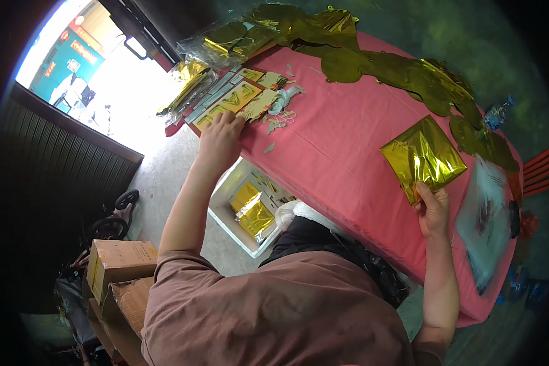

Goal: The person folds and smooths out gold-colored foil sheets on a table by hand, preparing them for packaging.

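Observation:
My right hand (434,210) pinches the lower corner of a square of shiny gold foil (422,152), thumb on top, and holds it above the pink-covered table (341,152). At the table's left end, my left hand (221,140) has its bent fingers on the near edge of a printed yellow-and-orange card (238,99). Part of that card is hidden under the fingers. Other printed cards lie beside and beyond it. Just to the right of the cards is a small tangle of pale string and scraps (282,104).
Gold foil garland pieces (378,70) line the far edge. Clear plastic packets (226,46) lie at the far left, a clear plastic bag (483,222) at the right. Below the near edge, a white foam box (250,244) contains gold packets. Cardboard boxes (119,262) stand on the left.

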Available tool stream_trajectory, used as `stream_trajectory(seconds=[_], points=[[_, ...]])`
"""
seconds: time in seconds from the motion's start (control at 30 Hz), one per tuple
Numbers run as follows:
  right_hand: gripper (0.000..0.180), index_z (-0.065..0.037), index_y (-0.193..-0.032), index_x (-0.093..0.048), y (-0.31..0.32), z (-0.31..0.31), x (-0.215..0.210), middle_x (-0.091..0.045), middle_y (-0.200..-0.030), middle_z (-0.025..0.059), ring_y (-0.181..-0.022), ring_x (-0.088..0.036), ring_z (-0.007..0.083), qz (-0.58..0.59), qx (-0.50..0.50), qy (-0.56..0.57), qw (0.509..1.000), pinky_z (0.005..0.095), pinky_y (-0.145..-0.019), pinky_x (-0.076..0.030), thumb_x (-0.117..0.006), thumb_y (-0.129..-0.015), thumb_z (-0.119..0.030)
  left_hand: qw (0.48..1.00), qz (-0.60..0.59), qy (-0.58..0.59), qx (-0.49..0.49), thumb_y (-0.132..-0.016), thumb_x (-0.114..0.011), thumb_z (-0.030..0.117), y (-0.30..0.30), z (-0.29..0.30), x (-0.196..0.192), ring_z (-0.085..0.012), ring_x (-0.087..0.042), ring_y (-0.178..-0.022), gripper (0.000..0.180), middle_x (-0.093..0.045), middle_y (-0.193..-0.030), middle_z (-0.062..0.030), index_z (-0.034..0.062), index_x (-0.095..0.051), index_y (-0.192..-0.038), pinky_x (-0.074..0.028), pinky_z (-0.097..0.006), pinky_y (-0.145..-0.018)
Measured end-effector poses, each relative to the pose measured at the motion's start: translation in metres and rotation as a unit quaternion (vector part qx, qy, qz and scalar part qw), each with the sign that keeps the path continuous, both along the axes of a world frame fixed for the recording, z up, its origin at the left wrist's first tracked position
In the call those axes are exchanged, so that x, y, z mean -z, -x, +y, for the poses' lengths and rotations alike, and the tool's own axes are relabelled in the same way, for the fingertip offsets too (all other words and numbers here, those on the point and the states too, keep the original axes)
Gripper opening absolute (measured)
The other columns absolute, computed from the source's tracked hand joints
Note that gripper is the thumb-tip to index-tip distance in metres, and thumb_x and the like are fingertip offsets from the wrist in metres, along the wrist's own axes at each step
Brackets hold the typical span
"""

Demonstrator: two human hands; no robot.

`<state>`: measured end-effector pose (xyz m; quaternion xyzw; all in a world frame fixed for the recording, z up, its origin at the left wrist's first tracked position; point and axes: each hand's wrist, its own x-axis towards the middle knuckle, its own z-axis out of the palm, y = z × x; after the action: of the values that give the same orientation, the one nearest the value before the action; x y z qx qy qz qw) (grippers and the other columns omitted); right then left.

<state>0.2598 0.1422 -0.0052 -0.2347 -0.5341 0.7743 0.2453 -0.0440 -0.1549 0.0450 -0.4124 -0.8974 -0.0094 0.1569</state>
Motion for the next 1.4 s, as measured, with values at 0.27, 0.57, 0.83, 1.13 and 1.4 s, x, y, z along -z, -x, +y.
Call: stream_trajectory(seconds=[0.27, 0.57, 0.83, 1.13, 1.4], points=[[0.006, -0.007, -0.089, -0.061, 0.001, -0.002, 0.002, -0.061, -0.074, 0.0000, -0.053, -0.052, 0.0036, 0.014, 0.012, 0.009, 1.000, 0.0151, -0.043, -0.040, -0.064, -0.085, -0.010, 0.999, 0.015, 0.037, -0.011, -0.077, -0.052, 0.008, 0.018, 0.011, 0.009, -0.0251, -0.058, -0.093, 0.020, -0.060, -0.093, -0.0074, 0.0104, -0.064, -0.093, -0.050, -0.037, -0.075], [0.002, -0.010, -0.088, -0.059, -0.001, -0.001, -0.008, -0.057, -0.071, -0.0028, -0.055, -0.050, 0.0033, -0.025, 0.063, -0.012, 0.998, 0.0161, -0.044, -0.037, -0.061, -0.087, -0.009, 0.936, 0.117, -0.334, -0.004, -0.082, -0.062, 0.014, 0.000, 0.010, -0.088, -0.0209, -0.062, -0.067, 0.011, -0.064, -0.080, -0.0077, 0.0056, -0.065, -0.088, -0.049, -0.032, -0.061], [0.003, -0.010, -0.086, -0.059, -0.013, 0.023, -0.014, -0.057, -0.070, -0.0018, -0.049, -0.045, 0.0043, 0.117, 0.139, 0.009, 0.983, 0.0199, -0.045, -0.035, -0.062, -0.087, -0.010, 0.837, -0.427, -0.341, 0.017, -0.087, -0.062, 0.028, -0.028, 0.084, -0.046, -0.0062, -0.054, -0.061, 0.025, -0.060, -0.071, 0.0014, 0.0037, -0.064, -0.089, -0.043, -0.023, -0.053], [0.002, -0.009, -0.089, -0.060, -0.010, 0.009, -0.018, -0.058, -0.071, -0.0012, -0.052, -0.048, 0.0039, 0.082, 0.118, 0.001, 0.990, 0.0181, -0.044, -0.037, -0.061, -0.088, -0.010, 0.968, -0.202, -0.126, 0.084, -0.082, -0.063, 0.032, -0.016, 0.129, 0.010, -0.0259, -0.062, -0.060, 0.029, -0.063, -0.072, -0.0160, 0.0032, -0.065, -0.085, -0.050, -0.037, -0.060], [0.005, -0.008, -0.084, -0.060, -0.007, 0.005, -0.019, -0.058, -0.069, -0.0004, -0.052, -0.049, 0.0044, 0.078, 0.099, 0.001, 0.992, 0.0169, -0.044, -0.038, -0.061, -0.087, -0.011, 0.995, -0.088, -0.044, 0.034, -0.079, -0.065, 0.027, 0.089, 0.139, 0.024, -0.0235, -0.063, -0.065, 0.022, -0.067, -0.082, -0.0119, 0.0059, -0.069, -0.083, -0.051, -0.034, -0.068]])
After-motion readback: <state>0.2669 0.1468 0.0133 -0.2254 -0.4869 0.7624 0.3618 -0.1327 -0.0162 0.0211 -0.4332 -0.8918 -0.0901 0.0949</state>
